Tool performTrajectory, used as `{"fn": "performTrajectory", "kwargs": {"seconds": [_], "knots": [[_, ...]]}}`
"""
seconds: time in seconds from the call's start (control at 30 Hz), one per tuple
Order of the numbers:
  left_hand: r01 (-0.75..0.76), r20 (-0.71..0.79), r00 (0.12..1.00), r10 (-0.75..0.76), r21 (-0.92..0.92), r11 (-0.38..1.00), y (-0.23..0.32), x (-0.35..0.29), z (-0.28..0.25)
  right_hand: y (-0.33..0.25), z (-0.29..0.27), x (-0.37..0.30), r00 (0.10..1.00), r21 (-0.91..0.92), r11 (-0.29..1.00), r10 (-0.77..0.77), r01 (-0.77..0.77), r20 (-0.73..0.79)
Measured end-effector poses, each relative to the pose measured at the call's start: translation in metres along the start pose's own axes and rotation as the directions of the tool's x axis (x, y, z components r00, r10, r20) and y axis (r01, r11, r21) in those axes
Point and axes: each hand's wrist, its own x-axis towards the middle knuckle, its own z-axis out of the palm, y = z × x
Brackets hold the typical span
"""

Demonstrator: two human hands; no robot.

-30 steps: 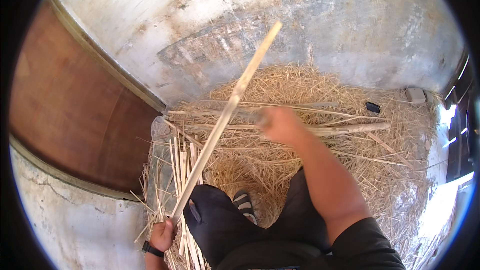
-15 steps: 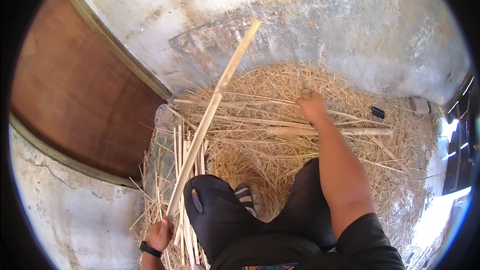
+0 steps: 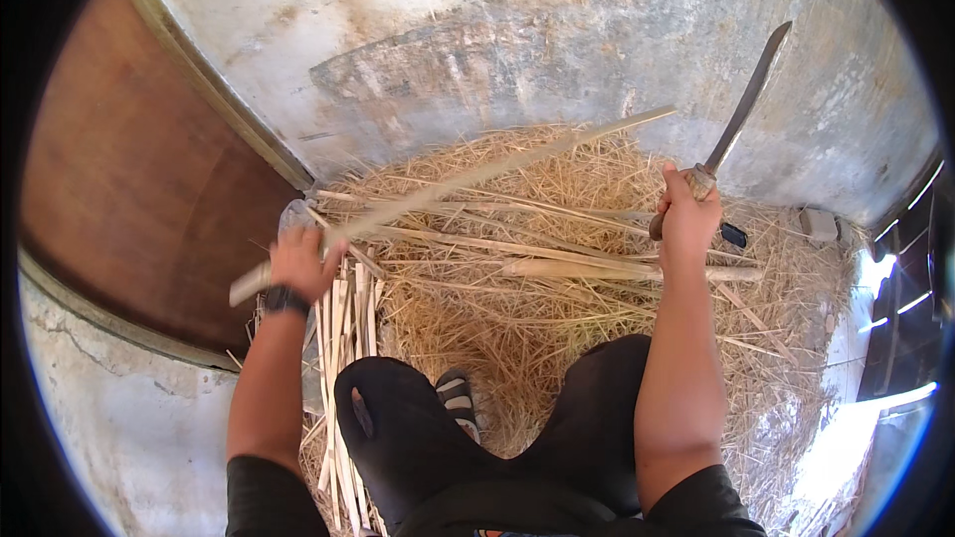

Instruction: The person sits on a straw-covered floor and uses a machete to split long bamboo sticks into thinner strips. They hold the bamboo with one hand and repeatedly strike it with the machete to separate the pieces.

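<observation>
My right hand (image 3: pixel 688 219) is closed round the handle of a machete (image 3: pixel 748 111), whose dark blade points up and away, tilted right. On the left, my left hand (image 3: pixel 301 264), with a watch (image 3: pixel 286 299) at its wrist, is over the near end of a long split bamboo strip (image 3: pixel 477 174). Its fingers are stretched out and the thumb stands apart. The strip slants across from the left to the far right, blurred in the middle, above other bamboo pieces (image 3: pixel 587 268) lying on straw. Whether the palm touches the strip is hidden.
Thin bamboo strips (image 3: pixel 343 378) lie bundled beside my left leg. Straw (image 3: pixel 537 338) covers the floor round my sandalled foot (image 3: pixel 459 404). A worn wall (image 3: pixel 477 50) rises ahead, a brown door panel (image 3: pixel 149 169) at left. A small black object (image 3: pixel 733 235) lies near a grey block (image 3: pixel 818 225).
My left hand has moved forward with its fingers spread, and the strip has swung down toward the right. My right hand has raised the machete, its blade now plainly visible.
</observation>
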Motion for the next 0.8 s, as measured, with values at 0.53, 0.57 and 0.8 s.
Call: {"fn": "performTrajectory", "kwargs": {"seconds": [0.53, 0.57, 0.8], "knots": [[0.331, 0.457, 0.875, -0.161, -0.320, 0.888, -0.040, -0.110, 0.142, -0.003, -0.014, -0.004, 0.993, -0.157, 0.986, -0.029, 0.046, 0.113], [0.406, 0.549, 0.812, -0.199, -0.286, 0.868, -0.050, -0.153, 0.160, -0.001, -0.014, -0.004, 0.992, -0.173, 0.984, -0.020, 0.042, 0.125], [0.769, 0.828, 0.284, -0.483, 0.104, 0.630, -0.042, -0.377, 0.201, 0.011, 0.002, -0.015, 0.976, -0.167, 0.986, 0.026, 0.011, 0.214]]}}
